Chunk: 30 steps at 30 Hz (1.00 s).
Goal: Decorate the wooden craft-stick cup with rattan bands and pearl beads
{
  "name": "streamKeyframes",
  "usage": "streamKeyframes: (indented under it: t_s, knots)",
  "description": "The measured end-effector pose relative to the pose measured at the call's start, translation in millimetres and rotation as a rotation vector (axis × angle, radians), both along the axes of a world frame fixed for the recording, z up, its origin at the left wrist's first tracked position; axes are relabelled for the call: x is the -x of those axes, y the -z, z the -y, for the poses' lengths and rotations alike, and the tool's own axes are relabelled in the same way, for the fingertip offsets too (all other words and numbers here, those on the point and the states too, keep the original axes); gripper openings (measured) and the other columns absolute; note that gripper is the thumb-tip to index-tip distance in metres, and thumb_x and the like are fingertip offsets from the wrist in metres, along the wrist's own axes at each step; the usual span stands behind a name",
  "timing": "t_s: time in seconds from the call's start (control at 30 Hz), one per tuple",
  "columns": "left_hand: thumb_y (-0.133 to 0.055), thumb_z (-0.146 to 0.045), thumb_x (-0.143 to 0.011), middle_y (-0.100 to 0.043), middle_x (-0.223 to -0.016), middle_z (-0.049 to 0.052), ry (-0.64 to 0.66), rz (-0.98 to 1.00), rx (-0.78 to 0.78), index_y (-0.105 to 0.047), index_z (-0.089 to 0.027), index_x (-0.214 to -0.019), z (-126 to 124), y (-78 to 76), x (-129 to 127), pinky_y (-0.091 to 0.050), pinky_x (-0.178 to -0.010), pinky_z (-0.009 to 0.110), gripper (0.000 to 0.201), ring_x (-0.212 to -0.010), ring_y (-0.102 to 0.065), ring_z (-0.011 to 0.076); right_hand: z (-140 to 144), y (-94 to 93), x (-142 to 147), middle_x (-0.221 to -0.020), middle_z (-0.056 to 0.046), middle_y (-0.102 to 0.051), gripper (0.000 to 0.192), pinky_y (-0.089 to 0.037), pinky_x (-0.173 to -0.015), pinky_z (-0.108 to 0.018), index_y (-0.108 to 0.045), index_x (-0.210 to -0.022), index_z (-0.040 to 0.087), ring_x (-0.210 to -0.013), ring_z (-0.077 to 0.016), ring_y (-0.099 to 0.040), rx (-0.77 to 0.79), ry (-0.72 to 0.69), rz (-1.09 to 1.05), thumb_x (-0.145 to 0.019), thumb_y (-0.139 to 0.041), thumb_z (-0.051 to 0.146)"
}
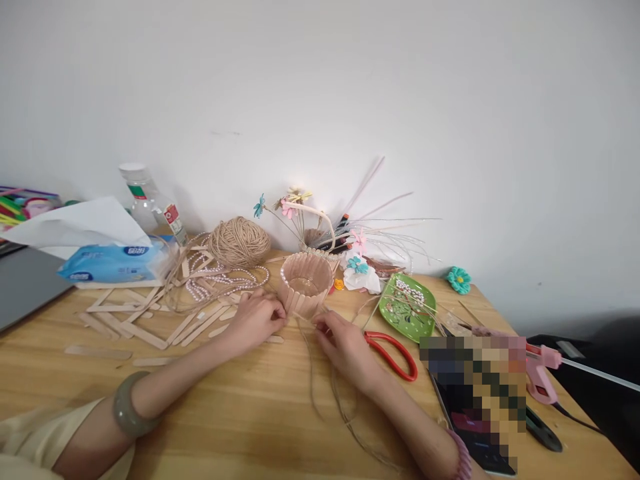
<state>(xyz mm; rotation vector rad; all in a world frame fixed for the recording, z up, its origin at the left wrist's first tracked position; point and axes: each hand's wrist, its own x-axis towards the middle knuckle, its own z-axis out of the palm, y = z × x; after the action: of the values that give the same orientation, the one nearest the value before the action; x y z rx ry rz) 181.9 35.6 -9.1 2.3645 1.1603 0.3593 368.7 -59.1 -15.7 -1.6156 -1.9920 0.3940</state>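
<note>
Head view showed a small round basket (pixel 305 283) of upright wooden sticks standing on the wooden table (pixel 210 407), just in front of both hands. It looked light and stiff but likely fragile at its joints (glued sticks, by appearance), best held by the lower wall, not the rim. Its colour was pale pinkish tan, its top open, with a clear liner visible inside.

The left hand (pixel 256 319) rested against the basket's left base, fingers curled closed on a strand of twine (pixel 320 373). The right hand (pixel 345 343) lay near the right base, fingertips pinched on the same thin, limp strand, which trailed loosely toward the table's near edge.

Behind the basket sat a ball of twine (pixel 239 241) and strings of pearl beads (pixel 215 280). Loose flat sticks (pixel 135 320) lay to the left, beside a tissue pack (pixel 113 261). To the right were red-handled scissors (pixel 395 352), a green dish (pixel 406 308) and a pink glue gun (pixel 541 373).
</note>
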Motion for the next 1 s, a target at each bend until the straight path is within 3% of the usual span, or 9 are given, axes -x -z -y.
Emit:
streamKeyframes:
  t_s: [0.4,0.63,0.73,0.83,1.0]
  knots:
    - [-0.052,-0.017,-0.070,-0.066,-0.075,0.001,0.015,0.137,0.132,-0.062,-0.019,-0.071,-11,-4.5,5,-0.040,-0.066,0.026,0.010,-0.073,-0.058,0.0178,-1,-0.5,-3,-0.085,-0.003,-0.062,0.015,-0.043,-0.063,-0.025,-0.054,-0.087,0.019,-0.072,-0.0152,-0.057,0.020,0.026,0.004,-0.081,-0.046,0.008]
    - [-0.048,-0.034,-0.078,-0.062,-0.055,-0.002,-0.023,0.183,0.153,-0.060,-0.020,-0.064,-9,-11.4,8,-0.038,-0.056,0.026,0.022,-0.056,-0.056,0.0168,-2,4.0,-5,-0.079,-0.002,-0.062,0.009,-0.041,-0.060,-0.024,-0.054,-0.085,0.019,-0.067,-0.0142,-0.057,0.001,0.067,0.002,-0.084,-0.048,0.013]
    - [-0.044,-0.024,-0.077,-0.064,-0.066,-0.002,-0.102,0.260,0.096,-0.056,-0.021,-0.077,-11,-16.8,10,-0.040,-0.061,0.026,0.013,-0.064,-0.058,0.0166,-2,1.9,-5,-0.078,-0.001,-0.061,0.007,-0.041,-0.059,-0.023,-0.054,-0.085,0.019,-0.067,-0.0138,-0.057,-0.017,0.082,-0.008,-0.085,-0.049,0.015]
    - [-0.037,-0.014,-0.074,-0.063,-0.083,0.002,-0.197,0.340,0.011,-0.051,-0.019,-0.083,-17,-20.1,14,-0.041,-0.071,0.028,0.017,-0.078,-0.058,0.0172,-3,-1.8,-6,-0.079,-0.002,-0.061,0.006,-0.042,-0.060,-0.024,-0.056,-0.085,0.020,-0.068,-0.0140,-0.057,-0.035,0.081,-0.015,-0.086,-0.050,0.018]
    - [-0.036,-0.012,-0.071,-0.061,-0.079,0.001,-0.217,0.361,-0.018,-0.052,-0.019,-0.077,-27,-18.8,21,-0.042,-0.071,0.029,0.019,-0.074,-0.056,0.0168,-3,-6.9,-5,-0.081,-0.003,-0.061,0.007,-0.042,-0.062,-0.025,-0.058,-0.084,0.019,-0.071,-0.0148,-0.057,-0.045,0.078,-0.018,-0.086,-0.051,0.017]
